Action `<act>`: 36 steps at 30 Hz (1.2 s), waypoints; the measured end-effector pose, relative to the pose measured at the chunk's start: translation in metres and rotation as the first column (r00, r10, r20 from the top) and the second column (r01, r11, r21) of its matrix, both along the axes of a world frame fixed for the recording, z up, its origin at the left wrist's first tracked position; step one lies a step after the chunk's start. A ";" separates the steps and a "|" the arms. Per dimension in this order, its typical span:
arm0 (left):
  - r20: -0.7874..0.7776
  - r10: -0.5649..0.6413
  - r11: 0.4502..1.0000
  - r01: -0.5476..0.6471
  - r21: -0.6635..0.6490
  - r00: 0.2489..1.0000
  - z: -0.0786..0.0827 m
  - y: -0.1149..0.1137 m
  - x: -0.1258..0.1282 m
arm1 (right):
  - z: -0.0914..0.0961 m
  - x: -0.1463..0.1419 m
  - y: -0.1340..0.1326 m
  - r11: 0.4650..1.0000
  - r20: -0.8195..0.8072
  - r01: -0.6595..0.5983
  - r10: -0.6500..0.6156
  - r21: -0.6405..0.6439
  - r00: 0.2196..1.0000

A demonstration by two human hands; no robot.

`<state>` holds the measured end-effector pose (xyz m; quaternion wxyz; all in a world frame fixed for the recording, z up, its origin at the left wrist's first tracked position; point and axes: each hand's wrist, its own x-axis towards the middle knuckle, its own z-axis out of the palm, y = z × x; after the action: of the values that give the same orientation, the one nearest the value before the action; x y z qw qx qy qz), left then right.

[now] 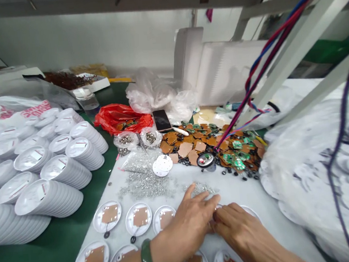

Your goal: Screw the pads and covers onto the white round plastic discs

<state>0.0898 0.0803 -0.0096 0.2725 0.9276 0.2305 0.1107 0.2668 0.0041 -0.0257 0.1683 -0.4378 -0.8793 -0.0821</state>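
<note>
My left hand [183, 225] and right hand [240, 234] nearly meet, fingers curled, and a round white disc [250, 211] lies beneath my right hand; I cannot tell what either grips.

Stacked dishes [49, 196]: smooth white plastic, 9 o'clock. Crumpled bag [123, 118]: glossy red plastic, 11 o'clock. Phone [162, 120]: glossy black glass, 12 o'clock. Square pads [200, 146]: matt brown, 4 o'clock. Bangle [147, 261]: polished green stone, 7 o'clock.

The round white plastic shell [250, 212] under my fingers lies flat on the white worktop [197, 174], mostly hidden by my left hand [185, 224] and right hand [241, 229].
</note>
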 end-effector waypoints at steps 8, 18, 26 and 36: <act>0.057 0.009 1.000 -0.010 0.025 0.998 -0.017 -0.002 -0.005 | -0.001 0.007 -0.022 0.992 -0.035 0.030 -0.035 -0.126 0.999; 0.046 -0.015 1.000 0.016 -0.017 0.999 0.014 -0.006 -0.048 | 0.054 0.028 -0.007 0.999 -0.217 0.006 -0.016 -0.044 0.976; -0.083 0.071 0.994 -0.077 -0.075 0.994 0.019 0.002 -0.087 | 0.021 -0.041 0.011 0.961 -0.134 -0.267 0.256 -0.070 0.957; -0.033 0.095 0.991 -0.097 -0.088 0.995 0.014 0.001 -0.074 | 0.004 -0.046 0.024 0.975 -0.234 -0.210 0.187 -0.076 0.954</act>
<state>0.0159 0.0809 0.0048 0.3049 0.9037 0.2836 0.1001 0.2212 0.0277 -0.0220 0.2522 -0.3616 -0.8971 0.0298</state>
